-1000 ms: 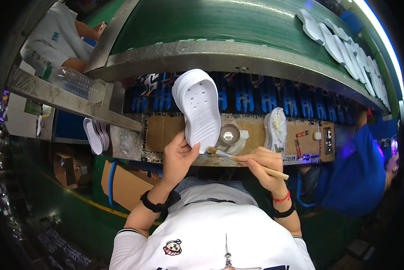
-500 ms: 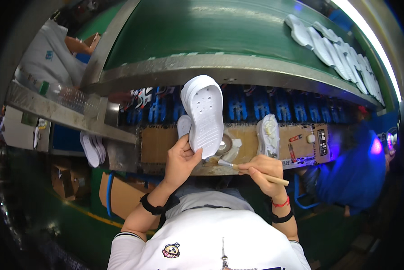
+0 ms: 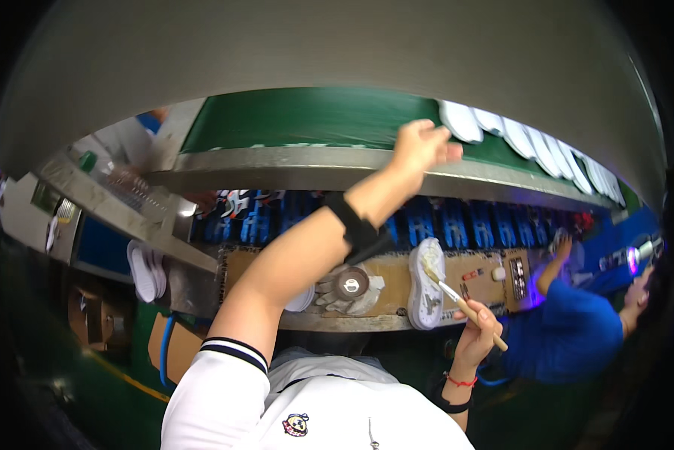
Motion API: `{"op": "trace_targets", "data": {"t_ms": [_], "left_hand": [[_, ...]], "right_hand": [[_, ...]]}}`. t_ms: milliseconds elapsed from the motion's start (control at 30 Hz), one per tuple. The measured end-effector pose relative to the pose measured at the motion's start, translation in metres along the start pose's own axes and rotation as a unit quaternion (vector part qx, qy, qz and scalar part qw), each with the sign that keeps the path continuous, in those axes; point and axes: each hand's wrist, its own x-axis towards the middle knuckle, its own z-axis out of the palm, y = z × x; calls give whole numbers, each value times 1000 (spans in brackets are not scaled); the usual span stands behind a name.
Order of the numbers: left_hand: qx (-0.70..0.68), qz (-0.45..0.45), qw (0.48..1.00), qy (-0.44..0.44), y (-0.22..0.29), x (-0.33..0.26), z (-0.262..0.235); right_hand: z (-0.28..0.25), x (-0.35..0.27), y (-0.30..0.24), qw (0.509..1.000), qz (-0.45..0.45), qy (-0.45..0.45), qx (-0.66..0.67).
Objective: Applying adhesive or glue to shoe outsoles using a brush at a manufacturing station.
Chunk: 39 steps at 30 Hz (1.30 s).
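Observation:
My left hand [image 3: 421, 154] is stretched over the green conveyor belt [image 3: 307, 116], fingers apart and nothing in them. Just past its fingertips lies a white shoe piece [image 3: 460, 122], first in a row of several white shoe pieces [image 3: 543, 146]. In my right hand [image 3: 478, 334] is a paintbrush with a pale wooden handle [image 3: 464, 306]. The bristles meet the inside of a white shoe sole [image 3: 418, 301], coated with pale wet-looking stuff, on the cardboard-covered bench. Partly hidden behind my left forearm is another white shoe piece [image 3: 299, 301].
A round dish [image 3: 351, 283] rests on a crumpled glove [image 3: 349, 306]. Blue racks [image 3: 457, 225] line the space under the belt's metal edge [image 3: 284, 159]. White shoes [image 3: 143, 270] stand at left. At right sits a co-worker in blue [image 3: 580, 322].
The white shoe piece has left my left hand, which has swung forward and right over the belt. My right hand has moved the brush right, onto the sole. The view has shifted.

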Motion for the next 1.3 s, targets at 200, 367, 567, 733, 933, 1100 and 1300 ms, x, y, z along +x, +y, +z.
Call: {"op": "trace_targets", "data": {"t_ms": [200,367,567,733,933,1100,1300], "left_hand": [[253,275,904,207,-52,-150,-136],[225,169,614,738,-93,-311,-414],[61,119,530,838,-11,-434,-570],[-67,137,627,764,21,-444,-602],[-137,71,800,579,17,-415,-554],[-215,143,795,549,-4,-469,-536],[-142,81,848,505,-89,-527,-434]], "right_hand": [[24,-17,19,998,26,-50,-39],[45,-28,29,990,44,-116,-70],[79,-42,38,979,85,-170,-76],[94,-52,37,965,110,-222,-86],[96,-53,44,947,145,-240,-156],[104,-50,56,936,175,-283,-113],[89,-46,69,935,185,-281,-115]]}}
